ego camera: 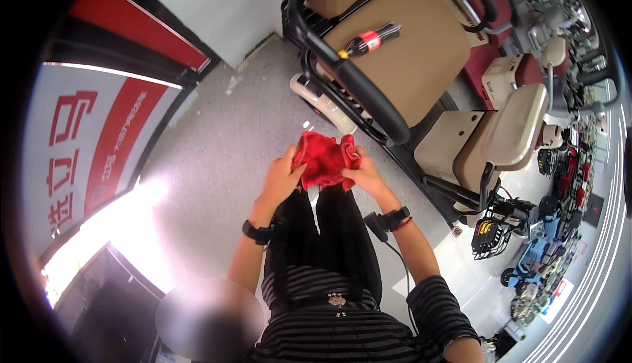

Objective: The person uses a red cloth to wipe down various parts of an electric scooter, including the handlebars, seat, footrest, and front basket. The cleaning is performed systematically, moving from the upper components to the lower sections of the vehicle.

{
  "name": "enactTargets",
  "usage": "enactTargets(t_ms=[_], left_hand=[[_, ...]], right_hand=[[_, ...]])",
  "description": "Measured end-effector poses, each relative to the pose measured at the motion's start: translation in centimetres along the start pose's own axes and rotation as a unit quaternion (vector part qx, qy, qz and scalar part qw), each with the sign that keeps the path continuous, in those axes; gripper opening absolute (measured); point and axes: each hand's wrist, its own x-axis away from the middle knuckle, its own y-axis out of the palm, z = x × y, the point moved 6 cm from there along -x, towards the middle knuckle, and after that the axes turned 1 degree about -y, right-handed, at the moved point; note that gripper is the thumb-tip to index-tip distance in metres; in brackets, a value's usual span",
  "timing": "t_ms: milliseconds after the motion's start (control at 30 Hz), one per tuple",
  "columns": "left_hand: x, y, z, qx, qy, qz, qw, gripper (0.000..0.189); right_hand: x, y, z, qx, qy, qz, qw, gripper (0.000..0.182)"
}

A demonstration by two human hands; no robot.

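Note:
A crumpled red cloth (323, 160) is held between my two hands, in front of my dark trousers. My left hand (282, 178) grips its left edge, with the thumb laid on the fabric. At the right edge, my right hand (364, 171) pinches a bunched fold. Dark bands sit on both wrists, and a cable runs from the right one. Up and to the right of the cloth, a dark drink bottle (371, 40) with a red label and yellow cap lies on the brown seat (419, 62) of a vehicle.
The vehicle's black padded armrest (370, 99) is close beyond my right hand. Its cream front seat (516, 123) stands farther right, with parked scooters (531, 259) behind. Grey floor (212, 150) lies left of my hands, bounded by a red and white panel (98, 150) bearing writing.

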Motion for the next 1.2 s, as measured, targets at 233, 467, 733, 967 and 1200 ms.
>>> enactTargets(t_ms=[233, 467, 733, 967, 1200], left_hand=[[-0.9, -6.6, 4.4, 0.044, 0.026, 0.011, 0.999, 0.028], [-3.1, -4.0, 9.9, 0.272, 0.058, 0.040, 0.960, 0.021], [-4.3, -6.0, 10.0, 0.367, 0.012, 0.050, 0.929, 0.024], [-5.6, -4.4, 7.9, 0.208, 0.035, 0.087, 0.974, 0.032], [-4.5, -5.6, 6.7, 0.280, -0.040, 0.020, 0.959, 0.037]], right_hand=[[7.0, -5.4, -11.4, -0.132, -0.076, -0.030, 0.988, 0.040], [5.2, 0.0, -6.1, -0.488, 0.089, -0.047, 0.867, 0.048], [7.4, -2.0, -7.1, -0.612, 0.042, -0.056, 0.788, 0.041], [5.1, -2.4, -2.7, -0.401, 0.059, 0.025, 0.914, 0.029], [7.4, -2.9, -7.8, -0.493, -0.080, 0.020, 0.866, 0.039]])
